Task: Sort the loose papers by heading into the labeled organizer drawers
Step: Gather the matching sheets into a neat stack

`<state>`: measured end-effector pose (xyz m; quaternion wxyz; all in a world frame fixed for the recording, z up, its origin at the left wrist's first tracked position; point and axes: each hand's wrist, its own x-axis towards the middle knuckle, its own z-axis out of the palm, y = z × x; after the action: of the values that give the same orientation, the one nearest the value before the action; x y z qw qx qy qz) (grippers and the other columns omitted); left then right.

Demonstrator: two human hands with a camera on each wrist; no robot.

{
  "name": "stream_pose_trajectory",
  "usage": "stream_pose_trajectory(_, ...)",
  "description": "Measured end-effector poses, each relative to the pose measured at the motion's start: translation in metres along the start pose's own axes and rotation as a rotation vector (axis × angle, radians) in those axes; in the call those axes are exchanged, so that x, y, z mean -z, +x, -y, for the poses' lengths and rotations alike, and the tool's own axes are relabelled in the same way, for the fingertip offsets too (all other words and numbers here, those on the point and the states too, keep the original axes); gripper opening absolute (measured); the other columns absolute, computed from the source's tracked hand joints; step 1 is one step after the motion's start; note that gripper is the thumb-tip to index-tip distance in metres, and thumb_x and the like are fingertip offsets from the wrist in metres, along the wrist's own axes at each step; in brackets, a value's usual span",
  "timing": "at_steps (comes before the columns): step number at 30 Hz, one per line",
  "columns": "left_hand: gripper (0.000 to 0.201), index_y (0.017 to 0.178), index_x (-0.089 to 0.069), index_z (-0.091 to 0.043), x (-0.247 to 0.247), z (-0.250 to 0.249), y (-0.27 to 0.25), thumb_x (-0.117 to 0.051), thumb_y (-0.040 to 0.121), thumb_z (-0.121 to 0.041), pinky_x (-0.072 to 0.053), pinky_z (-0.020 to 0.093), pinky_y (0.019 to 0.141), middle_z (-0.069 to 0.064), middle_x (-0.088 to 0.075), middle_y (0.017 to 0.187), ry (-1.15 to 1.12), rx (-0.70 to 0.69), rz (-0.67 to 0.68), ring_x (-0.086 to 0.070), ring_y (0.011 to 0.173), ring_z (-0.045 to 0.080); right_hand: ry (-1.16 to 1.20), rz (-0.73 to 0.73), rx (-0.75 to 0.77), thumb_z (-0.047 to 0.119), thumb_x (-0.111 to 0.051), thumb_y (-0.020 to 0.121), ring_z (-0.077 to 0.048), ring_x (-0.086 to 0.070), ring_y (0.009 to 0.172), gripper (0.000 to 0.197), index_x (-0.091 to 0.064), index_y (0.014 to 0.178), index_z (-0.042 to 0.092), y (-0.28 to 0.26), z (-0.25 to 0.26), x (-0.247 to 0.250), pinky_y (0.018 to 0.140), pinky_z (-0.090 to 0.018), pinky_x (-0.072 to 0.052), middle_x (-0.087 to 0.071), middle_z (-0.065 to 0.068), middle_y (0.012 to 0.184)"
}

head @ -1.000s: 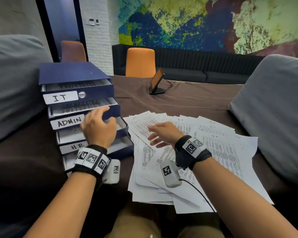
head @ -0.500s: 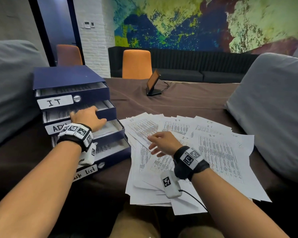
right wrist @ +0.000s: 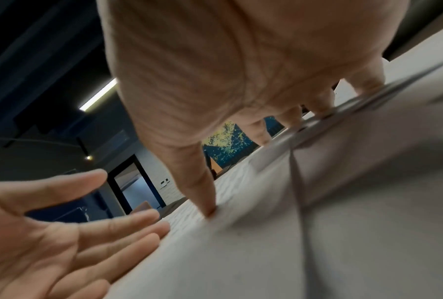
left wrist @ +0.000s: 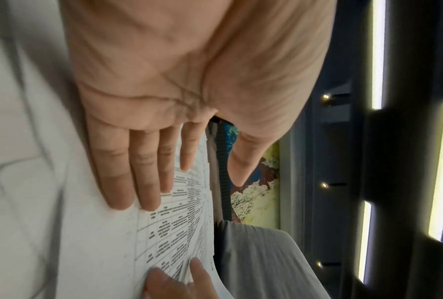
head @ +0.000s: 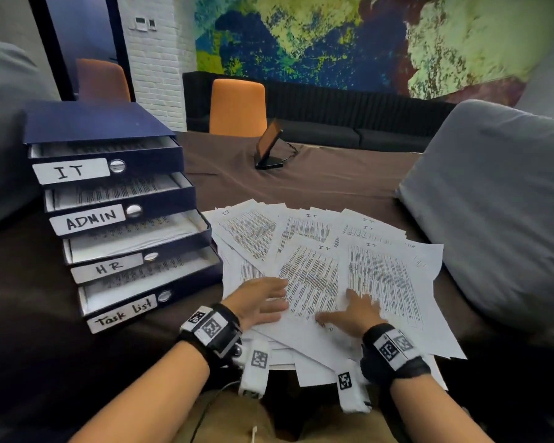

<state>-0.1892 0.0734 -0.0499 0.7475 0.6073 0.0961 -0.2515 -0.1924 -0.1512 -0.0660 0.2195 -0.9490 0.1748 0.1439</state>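
A fanned pile of printed papers [head: 317, 251] lies on the brown table, several headed "IT". The blue organizer [head: 109, 199] stands at the left with its drawers pulled out: IT [head: 71, 170], ADMIN [head: 90, 220], HR [head: 108, 267] and Task list [head: 122, 313], each holding sheets. My left hand [head: 263, 300] lies flat on the near left of the pile, fingers straight [left wrist: 128, 172]. My right hand [head: 352, 311] rests spread on the sheets just to its right, thumb tip pressing the paper [right wrist: 210, 210]. Neither hand holds a sheet.
Grey cushions flank the table at left [head: 4, 129] and right [head: 493, 212]. A small tilted screen on a stand [head: 269, 145] sits at mid table behind the papers. Orange chairs [head: 237, 107] and a dark sofa stand beyond the far edge.
My left hand left the ADMIN drawer and came down flat on the near left of the paper pile. My right hand slid nearer along the sheets. The head view moved closer.
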Motion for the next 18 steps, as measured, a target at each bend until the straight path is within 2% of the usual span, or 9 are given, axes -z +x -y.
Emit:
stream_pose_trajectory(2, 0.035, 0.121, -0.059, -0.013, -0.008, 0.011, 0.001, -0.071, 0.092, -0.029, -0.056, 0.04, 0.085, 0.013, -0.065, 0.125, 0.009, 0.05, 0.017, -0.068, 0.108, 0.027, -0.074, 0.03, 0.026, 0.062, -0.066, 0.08, -0.033, 0.008, 0.152, 0.107, -0.005, 0.159, 0.024, -0.005, -0.008, -0.005, 0.121, -0.057, -0.003, 0.006, -0.009, 0.166)
stream_pose_trajectory(4, 0.036, 0.123, -0.059, -0.012, -0.009, 0.015, 0.0, -0.07, 0.093, -0.028, -0.057, 0.04, 0.084, 0.014, -0.066, 0.124, -0.02, 0.092, 0.025, -0.068, 0.11, 0.027, -0.051, 0.011, 0.074, 0.051, -0.06, 0.088, -0.031, 0.007, 0.153, 0.095, -0.004, 0.159, 0.024, -0.007, -0.013, -0.007, 0.122, -0.055, -0.003, 0.006, -0.008, 0.167)
stream_pose_trajectory(8, 0.034, 0.12, -0.06, -0.011, -0.006, 0.023, -0.001, -0.07, 0.092, -0.028, -0.057, 0.039, 0.085, 0.015, -0.067, 0.122, -0.022, 0.045, 0.005, -0.069, 0.109, 0.025, -0.12, -0.146, 0.177, 0.039, -0.044, 0.099, -0.03, -0.012, 0.152, 0.067, -0.017, 0.157, 0.021, -0.009, -0.029, -0.015, 0.121, -0.048, -0.02, -0.016, -0.008, 0.164)
stream_pose_trajectory(10, 0.037, 0.121, -0.061, -0.009, -0.007, 0.025, -0.001, -0.071, 0.091, -0.029, -0.058, 0.037, 0.082, 0.014, -0.069, 0.121, 0.007, 0.023, -0.021, -0.071, 0.106, 0.022, -0.129, -0.264, 0.234, 0.036, -0.041, 0.101, -0.026, -0.035, 0.143, 0.055, -0.03, 0.153, 0.023, -0.014, -0.033, -0.016, 0.112, -0.039, -0.036, -0.039, -0.006, 0.154)
stream_pose_trajectory(12, 0.042, 0.125, -0.06, -0.009, -0.009, 0.028, 0.0, -0.072, 0.091, -0.031, -0.059, 0.037, 0.081, 0.013, -0.07, 0.119, 0.029, 0.016, -0.041, -0.073, 0.104, 0.021, -0.073, -0.383, 0.257, 0.036, -0.043, 0.101, -0.018, -0.06, 0.11, 0.041, -0.05, 0.141, 0.031, -0.022, -0.032, -0.009, 0.091, -0.029, -0.047, -0.065, 0.002, 0.125)
stream_pose_trajectory(13, 0.043, 0.126, -0.06, -0.009, -0.009, 0.028, 0.001, -0.071, 0.092, -0.032, -0.059, 0.037, 0.081, 0.013, -0.071, 0.119, 0.029, 0.02, -0.049, -0.072, 0.104, 0.021, -0.069, -0.431, 0.267, 0.036, -0.043, 0.1, -0.016, -0.062, 0.094, 0.037, -0.057, 0.135, 0.034, -0.027, -0.028, -0.004, 0.082, -0.026, -0.048, -0.07, 0.005, 0.112)
stream_pose_trajectory(14, 0.043, 0.127, -0.06, -0.009, -0.01, 0.026, 0.0, -0.069, 0.093, -0.034, -0.059, 0.037, 0.081, 0.013, -0.071, 0.119, 0.024, 0.029, -0.054, -0.072, 0.105, 0.022, -0.078, -0.44, 0.277, 0.036, -0.044, 0.1, -0.017, -0.062, 0.088, 0.037, -0.058, 0.134, 0.035, -0.03, -0.025, -0.001, 0.077, -0.026, -0.046, -0.071, 0.005, 0.107)
stream_pose_trajectory(16, 0.046, 0.126, -0.061, -0.01, -0.011, 0.022, 0.0, -0.066, 0.093, -0.042, -0.057, 0.039, 0.084, 0.012, -0.072, 0.117, 0.0, 0.052, -0.041, -0.071, 0.106, 0.024, -0.127, -0.428, 0.338, 0.037, -0.042, 0.1, -0.022, -0.064, 0.097, 0.037, -0.058, 0.134, 0.035, -0.041, -0.012, 0.001, 0.078, -0.028, -0.045, -0.071, 0.003, 0.111)
stream_pose_trajectory(18, 0.046, 0.12, -0.061, -0.012, -0.013, 0.019, 0.0, -0.065, 0.092, -0.048, -0.056, 0.046, 0.092, 0.011, -0.074, 0.111, -0.024, 0.073, -0.031, -0.071, 0.106, 0.028, -0.113, -0.352, 0.498, 0.042, -0.039, 0.102, -0.023, -0.065, 0.104, 0.034, -0.063, 0.125, 0.034, -0.054, 0.005, -0.01, 0.083, -0.031, -0.047, -0.071, 0.002, 0.115)
